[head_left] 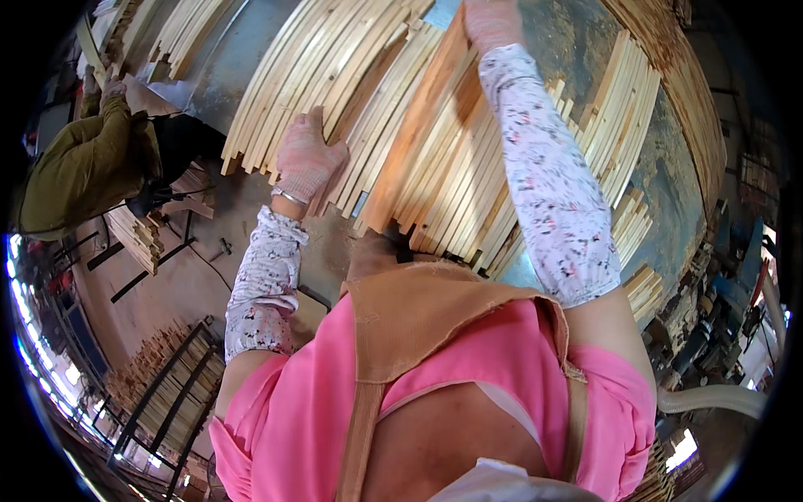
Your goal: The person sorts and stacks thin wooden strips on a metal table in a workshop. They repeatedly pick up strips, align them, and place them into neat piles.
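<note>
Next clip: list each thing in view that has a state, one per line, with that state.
left hand: gloved, flat on the slat ends
right hand: gloved, reaching far up the stack, grip cannot be told
wooden slats: lying side by side in a stack on the table
metal table: mostly covered by slats
co-worker's hand: on another bundle of slats

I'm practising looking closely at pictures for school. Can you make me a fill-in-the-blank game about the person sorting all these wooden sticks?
1. Both hands wear knitted gloves coloured ____.
2. The left hand lies flat on a stack of long ____ slats.
3. The right hand reaches far up along a wide brown ____ lying on the slats.
4. At the far left, another person wears a sleeve coloured ____.

Missing words: pink; wooden; board; olive green
</note>
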### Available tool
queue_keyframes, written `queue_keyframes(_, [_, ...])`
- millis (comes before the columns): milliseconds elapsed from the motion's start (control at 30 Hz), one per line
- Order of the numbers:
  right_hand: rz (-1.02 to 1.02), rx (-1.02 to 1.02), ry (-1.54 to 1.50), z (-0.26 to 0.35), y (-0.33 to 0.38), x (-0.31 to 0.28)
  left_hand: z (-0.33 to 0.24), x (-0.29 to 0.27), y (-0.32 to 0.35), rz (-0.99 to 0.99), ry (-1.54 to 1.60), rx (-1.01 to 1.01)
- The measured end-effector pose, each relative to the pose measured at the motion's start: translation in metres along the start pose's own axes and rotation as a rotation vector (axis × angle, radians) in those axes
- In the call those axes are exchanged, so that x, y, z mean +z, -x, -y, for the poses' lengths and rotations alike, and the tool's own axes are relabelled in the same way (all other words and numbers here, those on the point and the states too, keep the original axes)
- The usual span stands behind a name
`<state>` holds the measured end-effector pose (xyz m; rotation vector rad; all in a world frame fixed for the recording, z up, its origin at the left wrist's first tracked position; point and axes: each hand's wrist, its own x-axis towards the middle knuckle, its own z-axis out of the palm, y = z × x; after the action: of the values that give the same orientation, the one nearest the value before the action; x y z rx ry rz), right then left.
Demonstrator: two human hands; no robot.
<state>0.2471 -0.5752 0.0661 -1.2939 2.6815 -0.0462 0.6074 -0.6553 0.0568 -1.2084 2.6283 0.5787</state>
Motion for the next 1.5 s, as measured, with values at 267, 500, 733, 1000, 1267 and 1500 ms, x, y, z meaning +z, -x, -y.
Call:
queue_keyframes(267, [0.004,-0.206,0.079,0.076,0.039,0.093,-0.002,0.017,0.002,0.033,0.045,-0.015])
queue_keyframes(500, [0.278,0.28,-1.487,0.062,0.116,0.047,-0.02,0.009,0.011,0.088,0.057,-0.071])
queue_keyframes(733, [0.077,0.384,-1.428,-0.005,0.214,0.024,-0.04,0.017,0.02,0.191,-0.042,-0.041])
queue_keyframes(1000, [-0.274,0.545,-1.429,-0.075,0.335,0.051,-0.032,0.034,0.018,0.043,0.012,0.062])
queue_keyframes(1267, [-0.375,0.82,-1.152,-0.127,0.417,0.101,0.04,-0.024,-0.034,-0.195,-0.169,-0.015])
queue_keyframes(1500, [-0.22,0.84,-1.064,-0.118,0.378,0.109,0.062,0.004,-0.051,-0.323,-0.13,0.186])
